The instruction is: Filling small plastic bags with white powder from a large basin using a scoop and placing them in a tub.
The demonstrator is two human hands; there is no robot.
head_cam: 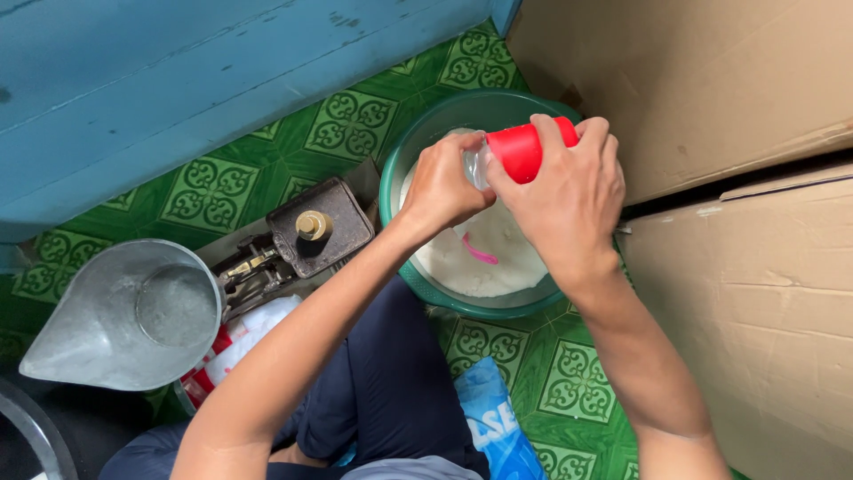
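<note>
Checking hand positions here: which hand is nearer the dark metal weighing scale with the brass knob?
Left. The left hand grips the clear bottle just right of the weighing scale; the right hand sits farther right, on the red cap.

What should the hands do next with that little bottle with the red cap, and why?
Probably twist the red cap tighter or off. The right hand wraps the cap while the left hand grips the clear bottle, held over the green bowl of white powder.
</note>
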